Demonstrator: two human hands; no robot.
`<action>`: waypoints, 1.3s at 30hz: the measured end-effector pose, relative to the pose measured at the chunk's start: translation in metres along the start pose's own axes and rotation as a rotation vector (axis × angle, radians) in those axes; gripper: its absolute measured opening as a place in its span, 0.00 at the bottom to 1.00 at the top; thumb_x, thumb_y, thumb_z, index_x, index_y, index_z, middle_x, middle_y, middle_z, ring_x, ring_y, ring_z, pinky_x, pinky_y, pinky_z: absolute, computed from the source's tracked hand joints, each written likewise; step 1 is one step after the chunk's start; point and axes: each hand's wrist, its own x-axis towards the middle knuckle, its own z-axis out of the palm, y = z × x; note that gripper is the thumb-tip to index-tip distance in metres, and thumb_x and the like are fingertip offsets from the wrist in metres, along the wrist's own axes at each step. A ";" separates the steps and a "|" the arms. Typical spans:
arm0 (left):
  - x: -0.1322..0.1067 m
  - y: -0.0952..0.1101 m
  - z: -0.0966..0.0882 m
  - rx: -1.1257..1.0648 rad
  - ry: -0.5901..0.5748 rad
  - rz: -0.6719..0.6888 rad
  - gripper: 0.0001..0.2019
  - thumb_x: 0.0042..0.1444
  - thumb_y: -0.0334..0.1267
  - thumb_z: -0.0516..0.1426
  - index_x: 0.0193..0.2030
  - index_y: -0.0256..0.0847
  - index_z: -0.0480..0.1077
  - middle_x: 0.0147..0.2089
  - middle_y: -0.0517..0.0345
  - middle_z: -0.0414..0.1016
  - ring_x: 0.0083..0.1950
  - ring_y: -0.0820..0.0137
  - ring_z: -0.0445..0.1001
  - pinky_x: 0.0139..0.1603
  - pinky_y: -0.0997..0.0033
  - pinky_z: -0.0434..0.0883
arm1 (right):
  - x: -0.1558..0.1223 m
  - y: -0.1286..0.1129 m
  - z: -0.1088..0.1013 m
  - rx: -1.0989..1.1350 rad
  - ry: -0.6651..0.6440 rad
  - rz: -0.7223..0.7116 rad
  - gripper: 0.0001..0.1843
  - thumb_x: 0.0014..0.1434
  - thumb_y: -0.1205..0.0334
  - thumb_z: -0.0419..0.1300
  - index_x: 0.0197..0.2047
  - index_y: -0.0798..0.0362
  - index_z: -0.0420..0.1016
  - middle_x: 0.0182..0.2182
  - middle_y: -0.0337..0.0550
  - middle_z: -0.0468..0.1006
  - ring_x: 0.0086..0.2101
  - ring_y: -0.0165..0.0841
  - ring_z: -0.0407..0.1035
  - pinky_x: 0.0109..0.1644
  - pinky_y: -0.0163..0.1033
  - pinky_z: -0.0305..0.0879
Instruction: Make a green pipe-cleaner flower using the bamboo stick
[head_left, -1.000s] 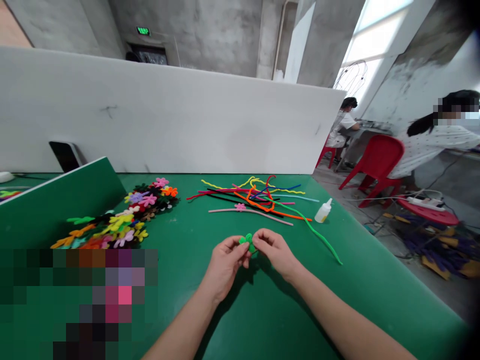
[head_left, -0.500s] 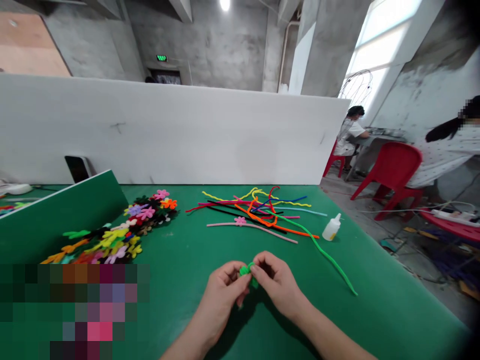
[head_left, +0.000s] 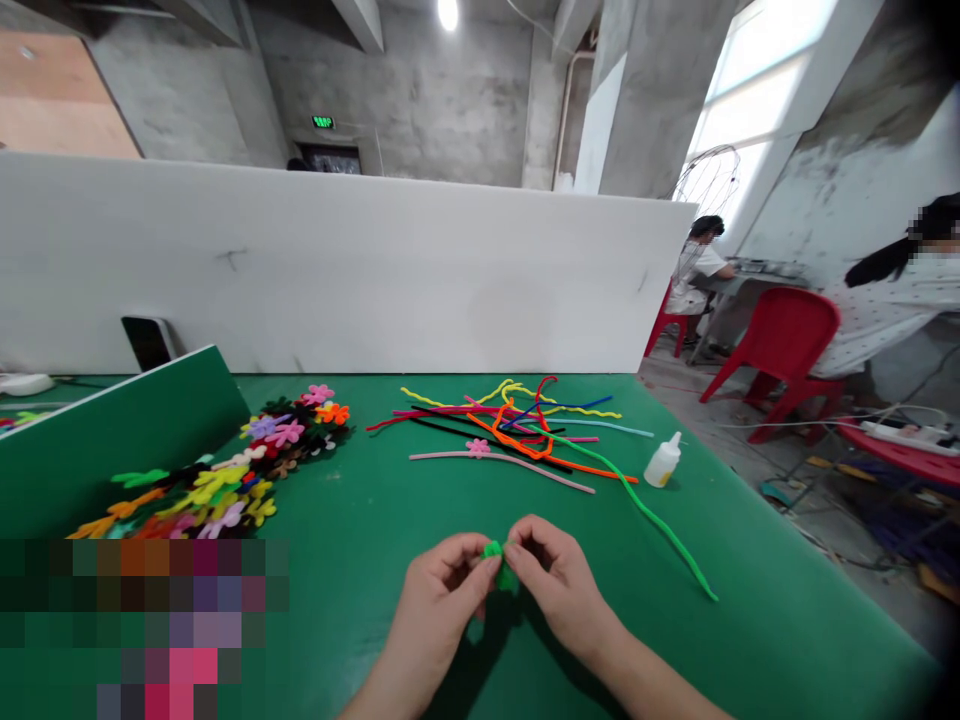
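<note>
Room: bare concrete wall (head_left: pixel 450 110) beyond a white partition (head_left: pixel 360 270) that stands along the far edge of a green bench (head_left: pixel 352 610).
Left hand (head_left: pixel 442 610): thumb and fingers clamped on a small green flower (head_left: pixel 493 549), at its left side.
Right hand (head_left: pixel 561 590): thumb and fingertips pinched together on the right side of the same flower.
Green flower: between both hands, held above the bench's near part; largely covered by fingers.
Change noted: a second ago the petals were spread and faced the camera; now the piece shows as a compact bunch. Judged to be turning or bending by the fingertips, so shaping appears unfinished.
Pink flower (head_left: pixel 478 448): beyond the hands, against a pale pink stem (head_left: pixel 540 471); unmoved relative to it.
Loose stems (head_left: pixel 517 440): crossed in a heap towards the far edge, several colours.
Green stem (head_left: pixel 667 530): runs from the heap towards the right edge.
Bottle (head_left: pixel 662 465): upright, near the right edge.
Finished flowers (head_left: pixel 217 485): piled towards the left edge, beside a green board (head_left: pixel 150 425); near-left corner obscured by blurring.
Beyond the right edge: red chair (head_left: pixel 787 335) and two seated people.
</note>
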 end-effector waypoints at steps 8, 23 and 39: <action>-0.002 0.001 0.001 0.038 -0.001 0.038 0.06 0.42 0.36 0.61 0.28 0.36 0.73 0.20 0.62 0.67 0.19 0.77 0.61 0.20 0.79 0.61 | 0.000 0.002 -0.002 0.045 0.016 0.007 0.08 0.53 0.62 0.53 0.24 0.55 0.63 0.20 0.35 0.60 0.23 0.27 0.54 0.26 0.32 0.52; -0.003 0.007 0.002 -0.091 0.019 -0.037 0.08 0.43 0.38 0.61 0.30 0.37 0.74 0.19 0.63 0.68 0.19 0.78 0.61 0.21 0.79 0.60 | -0.002 0.002 -0.004 0.012 0.033 -0.073 0.08 0.55 0.60 0.54 0.27 0.55 0.67 0.23 0.37 0.63 0.24 0.28 0.56 0.28 0.33 0.54; -0.003 0.005 0.000 -0.057 -0.030 -0.008 0.08 0.46 0.37 0.59 0.32 0.36 0.75 0.21 0.61 0.68 0.20 0.77 0.62 0.22 0.78 0.62 | -0.002 -0.001 -0.004 -0.026 0.014 -0.145 0.06 0.56 0.62 0.54 0.28 0.53 0.66 0.25 0.38 0.65 0.26 0.28 0.59 0.29 0.32 0.56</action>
